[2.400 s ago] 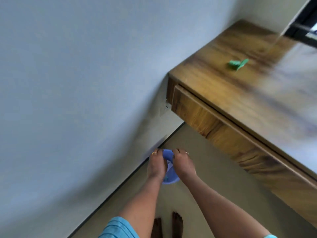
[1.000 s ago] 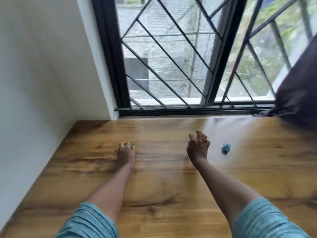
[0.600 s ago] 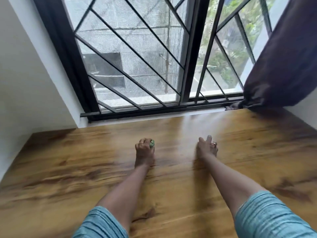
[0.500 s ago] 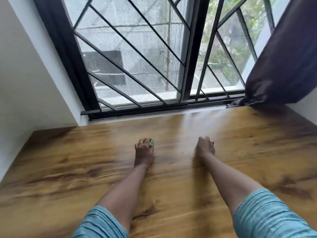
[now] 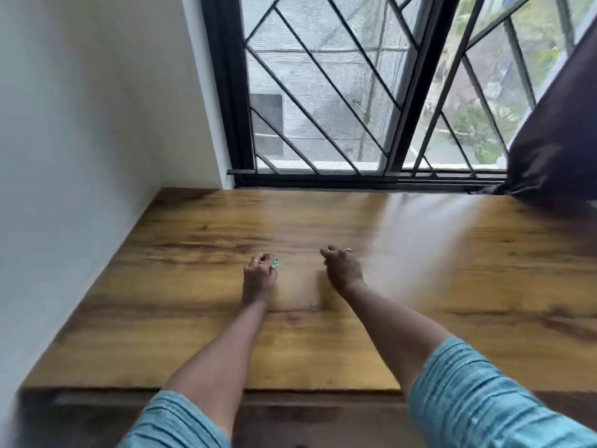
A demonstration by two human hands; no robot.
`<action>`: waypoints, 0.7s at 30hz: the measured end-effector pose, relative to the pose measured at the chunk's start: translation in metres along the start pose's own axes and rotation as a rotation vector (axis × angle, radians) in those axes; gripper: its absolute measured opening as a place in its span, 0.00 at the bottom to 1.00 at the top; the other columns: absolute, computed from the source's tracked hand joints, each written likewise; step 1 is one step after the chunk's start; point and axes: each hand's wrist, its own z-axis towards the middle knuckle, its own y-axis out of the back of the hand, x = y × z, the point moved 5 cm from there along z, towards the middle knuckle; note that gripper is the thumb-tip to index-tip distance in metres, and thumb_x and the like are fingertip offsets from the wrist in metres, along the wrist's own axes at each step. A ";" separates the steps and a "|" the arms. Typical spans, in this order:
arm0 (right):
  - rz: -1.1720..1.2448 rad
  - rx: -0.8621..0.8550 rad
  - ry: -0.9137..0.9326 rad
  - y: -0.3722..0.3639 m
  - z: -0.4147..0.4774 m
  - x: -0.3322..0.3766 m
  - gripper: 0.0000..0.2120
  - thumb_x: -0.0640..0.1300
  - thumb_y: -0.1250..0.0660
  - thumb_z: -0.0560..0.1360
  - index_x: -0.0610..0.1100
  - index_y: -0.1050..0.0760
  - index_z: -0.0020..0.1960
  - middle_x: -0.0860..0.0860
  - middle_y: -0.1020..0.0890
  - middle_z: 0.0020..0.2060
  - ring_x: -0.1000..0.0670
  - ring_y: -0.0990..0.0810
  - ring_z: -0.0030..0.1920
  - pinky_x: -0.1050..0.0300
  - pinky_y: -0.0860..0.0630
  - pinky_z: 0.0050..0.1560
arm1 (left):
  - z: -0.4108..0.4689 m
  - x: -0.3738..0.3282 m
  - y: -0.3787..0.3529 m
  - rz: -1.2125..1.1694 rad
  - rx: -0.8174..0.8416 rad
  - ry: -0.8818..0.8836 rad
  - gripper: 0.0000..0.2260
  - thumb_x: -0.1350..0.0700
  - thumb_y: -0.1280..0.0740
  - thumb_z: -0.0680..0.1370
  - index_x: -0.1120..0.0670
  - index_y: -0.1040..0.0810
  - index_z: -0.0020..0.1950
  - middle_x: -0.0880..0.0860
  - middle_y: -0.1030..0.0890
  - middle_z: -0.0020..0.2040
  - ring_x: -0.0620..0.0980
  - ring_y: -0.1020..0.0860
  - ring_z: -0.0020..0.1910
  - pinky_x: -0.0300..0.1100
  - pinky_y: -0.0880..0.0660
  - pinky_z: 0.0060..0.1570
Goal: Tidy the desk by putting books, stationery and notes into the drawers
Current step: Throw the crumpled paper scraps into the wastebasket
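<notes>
My left hand (image 5: 258,279) rests on the wooden desk (image 5: 452,286) near its middle, fingers shut on a small green scrap (image 5: 276,263) that sticks out at the fingertips. A short way to the right, my right hand (image 5: 343,269) hovers low over the desk with its fingers curled in. The small blue scrap it closed over is hidden inside the fist and is nowhere on the desk. The desk's front edge and a drawer front (image 5: 290,407) run along the bottom of the view.
A white wall (image 5: 80,156) bounds the desk on the left. A barred window (image 5: 355,108) stands behind the desk. A dark curtain (image 5: 559,150) hangs onto the far right corner.
I turned from a blue bin on the floor to the desk. My left hand took the green scrap. My right hand reached to the blue scrap, closed over it, and both hands drew back.
</notes>
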 end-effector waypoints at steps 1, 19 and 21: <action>0.037 -0.002 0.059 -0.002 -0.012 0.021 0.13 0.33 0.43 0.77 0.40 0.24 0.56 0.43 0.22 0.55 0.39 0.23 0.56 0.53 0.27 0.46 | -0.016 0.008 0.015 0.003 -0.035 0.018 0.12 0.66 0.35 0.66 0.65 0.16 0.46 0.64 0.17 0.45 0.61 0.17 0.40 0.49 0.20 0.42; 0.110 0.252 1.000 -0.092 -0.240 0.299 0.10 0.27 0.39 0.69 0.34 0.21 0.46 0.37 0.21 0.44 0.36 0.20 0.43 0.50 0.24 0.44 | -0.299 0.153 0.174 -0.017 -0.391 0.553 0.10 0.72 0.32 0.69 0.67 0.17 0.49 0.66 0.17 0.46 0.64 0.17 0.43 0.44 0.26 0.45; 0.146 0.341 0.972 -0.121 -0.249 0.306 0.10 0.27 0.37 0.66 0.34 0.21 0.44 0.38 0.21 0.40 0.35 0.20 0.40 0.50 0.23 0.40 | -0.325 0.170 0.171 -0.010 -0.400 0.658 0.11 0.72 0.31 0.70 0.66 0.17 0.51 0.67 0.17 0.47 0.64 0.17 0.43 0.46 0.22 0.43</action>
